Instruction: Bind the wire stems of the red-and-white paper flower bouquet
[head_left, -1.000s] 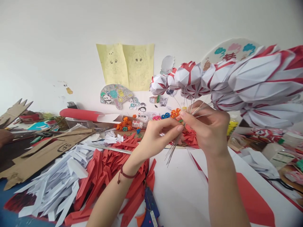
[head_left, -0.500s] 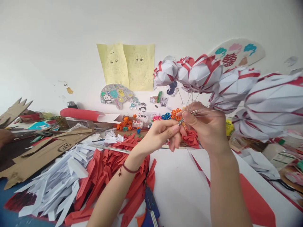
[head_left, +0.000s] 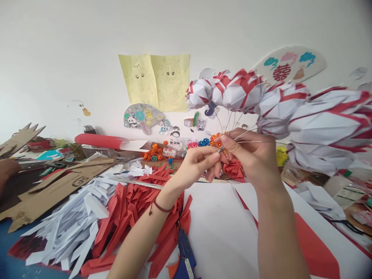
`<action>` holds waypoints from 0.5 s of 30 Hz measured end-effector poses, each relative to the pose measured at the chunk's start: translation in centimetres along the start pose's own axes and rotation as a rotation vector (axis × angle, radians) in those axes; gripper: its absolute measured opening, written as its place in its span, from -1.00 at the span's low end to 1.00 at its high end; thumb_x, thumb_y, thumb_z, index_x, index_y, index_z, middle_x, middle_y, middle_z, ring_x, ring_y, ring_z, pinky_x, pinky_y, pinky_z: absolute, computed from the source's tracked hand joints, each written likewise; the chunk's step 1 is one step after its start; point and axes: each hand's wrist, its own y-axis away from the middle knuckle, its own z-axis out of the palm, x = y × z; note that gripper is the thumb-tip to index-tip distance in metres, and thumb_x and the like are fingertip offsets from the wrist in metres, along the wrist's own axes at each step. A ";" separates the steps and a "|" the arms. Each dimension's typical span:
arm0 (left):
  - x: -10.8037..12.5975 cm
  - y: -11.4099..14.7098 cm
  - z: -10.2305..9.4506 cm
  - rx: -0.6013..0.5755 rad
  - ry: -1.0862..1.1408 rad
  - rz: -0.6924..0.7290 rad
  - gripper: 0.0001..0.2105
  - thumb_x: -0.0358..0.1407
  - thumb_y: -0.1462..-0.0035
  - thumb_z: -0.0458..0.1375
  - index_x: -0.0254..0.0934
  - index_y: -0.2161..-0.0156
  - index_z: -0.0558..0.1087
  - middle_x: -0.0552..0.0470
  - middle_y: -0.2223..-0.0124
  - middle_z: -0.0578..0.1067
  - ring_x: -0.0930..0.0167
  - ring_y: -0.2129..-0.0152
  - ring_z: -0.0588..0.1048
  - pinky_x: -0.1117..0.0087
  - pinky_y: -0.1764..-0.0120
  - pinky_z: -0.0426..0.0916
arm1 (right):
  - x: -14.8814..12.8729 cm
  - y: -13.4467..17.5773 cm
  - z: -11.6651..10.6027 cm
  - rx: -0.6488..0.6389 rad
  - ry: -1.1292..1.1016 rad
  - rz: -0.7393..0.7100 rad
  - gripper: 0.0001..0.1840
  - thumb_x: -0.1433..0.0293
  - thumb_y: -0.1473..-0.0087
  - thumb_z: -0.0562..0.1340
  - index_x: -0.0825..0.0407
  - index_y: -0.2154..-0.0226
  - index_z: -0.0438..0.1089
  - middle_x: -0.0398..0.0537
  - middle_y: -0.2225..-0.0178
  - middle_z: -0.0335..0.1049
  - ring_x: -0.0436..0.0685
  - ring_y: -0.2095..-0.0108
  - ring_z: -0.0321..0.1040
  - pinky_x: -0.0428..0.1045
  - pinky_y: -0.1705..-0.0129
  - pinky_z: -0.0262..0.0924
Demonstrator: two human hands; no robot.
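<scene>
My left hand (head_left: 203, 161) pinches the gathered, twisted ends of several thin wire stems (head_left: 220, 150) between thumb and fingers. Just above and to the right, my right hand (head_left: 247, 153) is closed around the same wire stems (head_left: 232, 126) where they fan out. The wires carry several folded paper flowers (head_left: 240, 93) in white and red, which spread up and to the right. The largest paper flower (head_left: 331, 120) reaches the right edge of the view. Parts of the stems are hidden behind my right hand's fingers.
White paper strips (head_left: 66, 217) and red paper strips (head_left: 130, 205) lie heaped at left. A white sheet (head_left: 221, 228) covers the table's middle. Cut cardboard (head_left: 64, 182) and another person's hand (head_left: 8, 170) are at far left. Small orange flowers (head_left: 155, 151) sit behind, before the wall.
The paper flowers have shifted slightly left and turned a little with the wires. Both my hands keep their hold at nearly the same spot.
</scene>
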 end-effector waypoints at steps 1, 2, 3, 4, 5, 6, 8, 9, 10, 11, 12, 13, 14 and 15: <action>-0.1 0.0 0.0 -0.026 0.035 -0.025 -0.69 -0.11 -0.28 0.07 -0.36 0.29 0.42 0.10 0.53 0.41 0.59 0.73 0.31 0.52 0.63 0.15 | 0.5 -0.1 -0.3 -0.031 -0.058 0.020 -0.78 0.26 0.00 0.37 0.10 0.45 0.47 -0.09 0.52 0.33 -0.03 0.59 0.25 -0.08 0.56 0.14; -0.3 -0.1 0.0 -0.050 0.065 -0.046 -0.67 -0.09 -0.29 0.04 -0.36 0.28 0.42 0.09 0.51 0.42 0.58 0.73 0.32 0.51 0.62 0.15 | 1.0 -0.3 -0.5 -0.063 -0.117 0.040 -0.78 0.26 0.00 0.37 0.11 0.43 0.48 -0.09 0.53 0.31 -0.04 0.62 0.22 -0.09 0.59 0.10; -0.4 -0.2 0.0 -0.062 0.079 -0.060 -0.64 -0.07 -0.30 0.01 -0.36 0.29 0.42 0.07 0.50 0.42 0.57 0.71 0.33 0.50 0.61 0.18 | 1.5 -0.4 -0.7 -0.111 -0.177 0.073 -0.78 0.27 -0.01 0.36 0.11 0.41 0.49 -0.10 0.55 0.29 -0.03 0.63 0.21 -0.08 0.59 0.08; -0.6 -0.3 0.0 -0.056 0.062 -0.065 -0.61 -0.06 -0.31 -0.03 -0.36 0.30 0.42 0.05 0.48 0.43 0.56 0.68 0.35 0.49 0.58 0.20 | 2.1 -0.6 -0.9 -0.161 -0.231 0.109 -0.78 0.27 -0.02 0.35 0.11 0.39 0.49 -0.11 0.58 0.27 -0.03 0.64 0.21 -0.08 0.59 0.08; -0.7 -0.4 0.0 -0.022 0.021 -0.054 -0.59 -0.04 -0.32 -0.04 -0.36 0.32 0.41 0.05 0.48 0.42 0.55 0.66 0.35 0.49 0.55 0.22 | 2.6 -0.7 -1.0 -0.198 -0.272 0.140 -0.79 0.27 -0.03 0.34 0.11 0.37 0.50 -0.11 0.58 0.26 -0.03 0.63 0.21 -0.08 0.59 0.07; -0.8 -0.5 -0.1 0.036 -0.034 -0.033 -0.60 -0.03 -0.31 -0.03 -0.36 0.33 0.39 0.07 0.49 0.40 0.55 0.63 0.34 0.49 0.52 0.23 | 3.0 -0.8 -1.1 -0.217 -0.302 0.161 -0.79 0.28 -0.02 0.35 0.11 0.38 0.50 -0.10 0.56 0.27 -0.03 0.62 0.20 -0.09 0.59 0.06; -1.0 -0.7 -0.4 0.173 -0.140 0.017 -0.66 -0.04 -0.24 0.09 -0.33 0.32 0.35 0.09 0.47 0.37 0.55 0.56 0.33 0.50 0.47 0.22 | 3.7 -1.0 -1.2 -0.207 -0.337 0.184 -0.80 0.28 0.00 0.36 0.11 0.42 0.51 -0.07 0.50 0.30 -0.07 0.58 0.17 -0.11 0.59 0.01; -1.1 -0.8 -0.6 0.212 -0.166 0.041 -0.68 -0.04 -0.20 0.15 -0.32 0.29 0.34 0.09 0.42 0.38 0.54 0.51 0.34 0.51 0.43 0.23 | 3.9 -1.0 -1.3 -0.199 -0.344 0.198 -0.80 0.28 0.00 0.36 0.11 0.44 0.51 -0.07 0.48 0.30 -0.08 0.57 0.14 -0.12 0.58 -0.01; -1.1 -0.8 -0.9 0.214 -0.167 0.061 -0.66 -0.03 -0.15 0.19 -0.31 0.23 0.34 0.06 0.35 0.40 0.52 0.45 0.36 0.50 0.38 0.25 | 4.0 -1.0 -1.4 -0.206 -0.347 0.219 -0.79 0.27 -0.01 0.36 0.10 0.46 0.50 -0.07 0.47 0.28 -0.09 0.56 0.12 -0.13 0.58 -0.03; -1.2 -0.9 -1.2 0.176 -0.153 0.072 -0.62 0.00 -0.13 0.20 -0.30 0.17 0.35 0.02 0.28 0.41 0.48 0.38 0.38 0.47 0.31 0.29 | 4.1 -0.9 -1.5 -0.235 -0.345 0.247 -0.77 0.26 -0.02 0.35 0.11 0.47 0.50 -0.07 0.49 0.26 -0.10 0.55 0.10 -0.13 0.57 -0.04; -1.3 -0.8 -1.5 0.109 -0.140 0.070 -0.58 0.04 -0.13 0.18 -0.30 0.12 0.36 -0.03 0.22 0.42 0.43 0.30 0.40 0.43 0.24 0.31 | 4.1 -0.9 -1.6 -0.277 -0.338 0.283 -0.75 0.25 -0.03 0.34 0.11 0.48 0.49 -0.07 0.50 0.24 -0.09 0.55 0.09 -0.13 0.57 -0.06; -1.4 -0.8 -1.8 0.039 -0.130 0.065 -0.54 0.08 -0.14 0.13 -0.30 0.09 0.37 -0.07 0.18 0.43 0.39 0.24 0.41 0.38 0.18 0.32 | 4.1 -0.8 -1.7 -0.324 -0.328 0.317 -0.73 0.24 -0.04 0.33 0.11 0.50 0.48 -0.07 0.52 0.22 -0.09 0.55 0.08 -0.13 0.57 -0.08; -1.7 -0.8 -2.1 -0.023 -0.125 0.057 -0.50 0.13 -0.14 0.09 -0.31 0.09 0.39 -0.10 0.17 0.43 0.34 0.20 0.41 0.34 0.13 0.32 | 4.1 -0.8 -1.7 -0.373 -0.317 0.352 -0.71 0.22 -0.04 0.33 0.12 0.51 0.47 -0.07 0.52 0.22 -0.09 0.54 0.07 -0.13 0.57 -0.10; -1.9 -0.7 -2.3 -0.070 -0.128 0.046 -0.46 0.16 -0.14 0.06 -0.31 0.09 0.41 -0.11 0.17 0.44 0.31 0.17 0.41 0.30 0.09 0.31 | 4.2 -0.8 -1.7 -0.418 -0.310 0.380 -0.69 0.21 -0.05 0.32 0.13 0.52 0.45 -0.07 0.52 0.22 -0.09 0.54 0.06 -0.12 0.56 -0.12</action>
